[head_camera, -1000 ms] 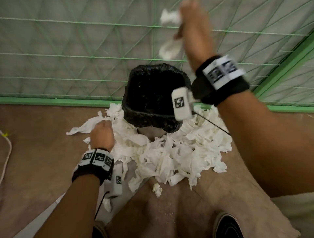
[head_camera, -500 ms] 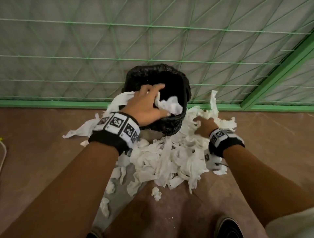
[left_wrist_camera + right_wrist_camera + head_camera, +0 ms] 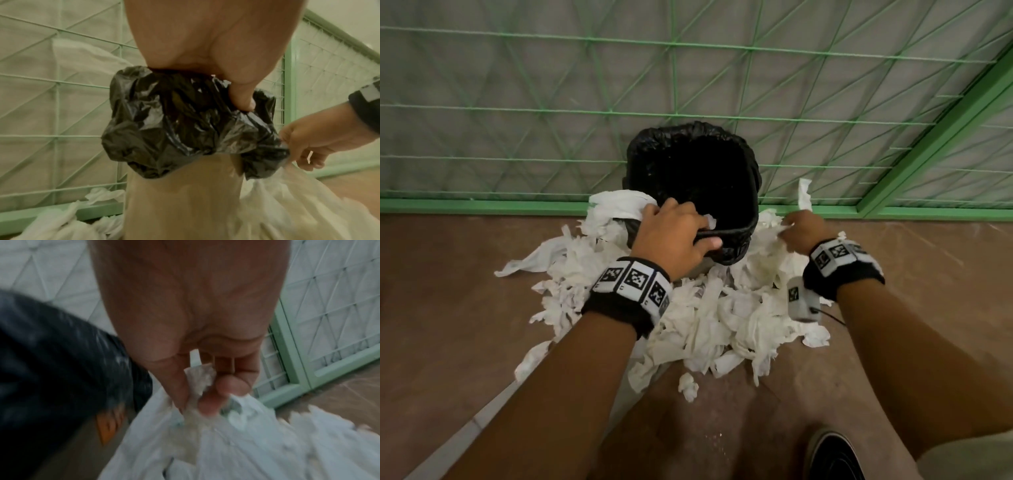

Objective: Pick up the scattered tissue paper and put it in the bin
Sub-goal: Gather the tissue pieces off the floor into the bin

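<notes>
The bin (image 3: 688, 132), lined with a black bag, stands against the fence with its dark inside showing. White tissue paper (image 3: 722, 315) is heaped on the floor around its near side, and one strip (image 3: 619, 204) hangs over the left rim. My left hand (image 3: 702, 233) grips the bin's near rim, fingers curled inside and thumb (image 3: 243, 102) pressed on the black liner (image 3: 174, 126). A small tissue scrap (image 3: 710, 221) shows by its fingers. Just right of the bin, my right hand (image 3: 787, 228) pinches a bunch of tissue (image 3: 200, 379) between thumb and fingers.
A green wire-mesh fence with a low rail (image 3: 482, 205) runs behind the bin, and a green post (image 3: 928, 137) slants at the right. One stray tissue ball (image 3: 688, 385) lies nearer me. My dark shoe (image 3: 835, 455) is at the bottom on the brown floor.
The right hand came down from above the bin to the pile and took hold of tissue. The left hand carried tissue over the bin, then dropped onto the near rim without the bundle.
</notes>
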The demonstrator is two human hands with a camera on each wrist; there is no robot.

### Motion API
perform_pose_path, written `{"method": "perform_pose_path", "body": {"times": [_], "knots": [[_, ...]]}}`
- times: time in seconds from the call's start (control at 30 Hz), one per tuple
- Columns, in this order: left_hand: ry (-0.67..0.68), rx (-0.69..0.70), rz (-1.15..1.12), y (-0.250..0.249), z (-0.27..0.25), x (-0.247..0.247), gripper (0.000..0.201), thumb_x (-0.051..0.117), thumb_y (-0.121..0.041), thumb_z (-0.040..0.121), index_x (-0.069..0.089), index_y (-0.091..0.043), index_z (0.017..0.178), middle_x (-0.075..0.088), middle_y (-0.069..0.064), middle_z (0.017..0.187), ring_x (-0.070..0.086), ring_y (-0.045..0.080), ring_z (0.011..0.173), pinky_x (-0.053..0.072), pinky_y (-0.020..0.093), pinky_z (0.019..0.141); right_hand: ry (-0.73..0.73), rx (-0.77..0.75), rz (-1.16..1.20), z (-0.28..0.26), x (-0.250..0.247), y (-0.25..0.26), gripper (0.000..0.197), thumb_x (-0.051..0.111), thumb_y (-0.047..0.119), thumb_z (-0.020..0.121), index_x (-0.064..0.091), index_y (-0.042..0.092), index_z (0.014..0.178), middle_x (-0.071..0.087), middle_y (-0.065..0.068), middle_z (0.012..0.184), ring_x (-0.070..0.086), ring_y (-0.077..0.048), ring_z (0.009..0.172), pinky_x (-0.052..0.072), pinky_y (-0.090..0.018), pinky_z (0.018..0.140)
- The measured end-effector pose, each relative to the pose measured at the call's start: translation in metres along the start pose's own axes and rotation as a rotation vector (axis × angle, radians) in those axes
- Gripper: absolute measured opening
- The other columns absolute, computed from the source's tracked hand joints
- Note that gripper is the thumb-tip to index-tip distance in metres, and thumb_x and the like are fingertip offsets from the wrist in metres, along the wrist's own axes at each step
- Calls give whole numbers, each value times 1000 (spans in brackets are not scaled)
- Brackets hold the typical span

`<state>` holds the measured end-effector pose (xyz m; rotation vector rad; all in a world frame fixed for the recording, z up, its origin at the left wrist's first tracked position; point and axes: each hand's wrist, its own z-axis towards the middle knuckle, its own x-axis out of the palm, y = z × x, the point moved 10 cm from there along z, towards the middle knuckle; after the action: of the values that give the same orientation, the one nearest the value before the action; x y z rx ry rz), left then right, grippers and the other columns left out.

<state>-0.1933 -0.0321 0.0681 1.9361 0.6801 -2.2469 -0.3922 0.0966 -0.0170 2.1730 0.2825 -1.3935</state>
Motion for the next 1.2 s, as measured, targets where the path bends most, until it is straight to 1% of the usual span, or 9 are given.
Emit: {"method": "perform_pose_path", "body": {"times": [0.17, 0.3, 0.37, 0.5, 0.67, 0.77, 0.97, 1.07, 1.2], "knots": [[-511, -190, -259, 47, -23, -73, 38, 55, -50, 84, 62, -27, 113, 51, 1, 124, 44, 22, 117, 38, 37, 100, -232, -9, 131, -3, -93, 23, 35, 43, 3, 90, 57, -5, 122, 56, -30, 128, 52, -41, 121, 41, -41, 100], [-267, -695, -319, 129, -38, -45, 50, 60, -44, 81, 54, -25, 127, 42, 16, 137, 44, 35, 125, 41, 43, 102, -397, -182, 649, -31, -175, 76, 24, 46, 13, 89, 64, 8, 74, 65, -12, 71, 62, -25, 74, 43, -28, 60], [-241, -655, -290, 132, -37, -40, 46, 59, -39, 83, 61, -12, 120, 55, 20, 126, 53, 37, 116, 46, 42, 97, -475, -354, 913, -47, -207, 107, 29, 46, 18, 87, 50, 19, 58, 45, -1, 52, 48, -24, 52, 35, -30, 48], [-397, -610, -188, 115, -34, -63, 30, 57, -25, 90, 62, -6, 114, 59, 20, 117, 58, 39, 105, 47, 42, 87, -547, -610, 729, -63, -221, 167, 22, 35, 34, 84, 40, 30, 63, 34, 9, 65, 41, -27, 70, 42, -45, 67], [-322, -390, -398, 78, -16, -64, 17, 59, -20, 84, 67, -13, 98, 69, 12, 94, 64, 30, 89, 43, 27, 69, -409, -665, 402, -70, -163, 224, 25, 40, 18, 95, 60, 3, 97, 49, 6, 83, 44, -4, 75, 40, -16, 68], [-206, -272, -454, 53, -14, -51, 37, 60, -27, 82, 61, -26, 119, 64, 0, 118, 56, 20, 109, 46, 30, 91, -67, -519, 151, -48, -87, 208, 29, 62, 28, 86, 60, 13, 110, 53, 0, 104, 51, -13, 93, 40, -24, 77], [-770, -677, -580, 126, -78, -66, 22, 44, -6, 76, 49, -12, 97, 50, 9, 106, 48, 19, 90, 42, 33, 79, -648, -65, 455, -34, -114, 74, 17, 44, 13, 87, 48, 13, 71, 55, -12, 81, 50, -26, 77, 33, -30, 65], [-577, -1062, -605, 152, -116, 0, 8, 47, -10, 85, 43, -13, 91, 54, 10, 95, 52, 26, 83, 38, 33, 71, -55, 39, 103, -15, 1, 33, 21, 45, 9, 90, 62, -1, 97, 62, -25, 100, 63, -36, 87, 46, -31, 71], [244, -686, -411, 106, -115, 126, 32, 59, -26, 83, 48, -26, 113, 48, 11, 113, 58, 35, 100, 51, 39, 86, 687, 38, 21, -69, 158, 7, 64, 72, 25, 82, 41, 32, 137, 50, -14, 131, 56, -22, 73, 54, -32, 60]]}}
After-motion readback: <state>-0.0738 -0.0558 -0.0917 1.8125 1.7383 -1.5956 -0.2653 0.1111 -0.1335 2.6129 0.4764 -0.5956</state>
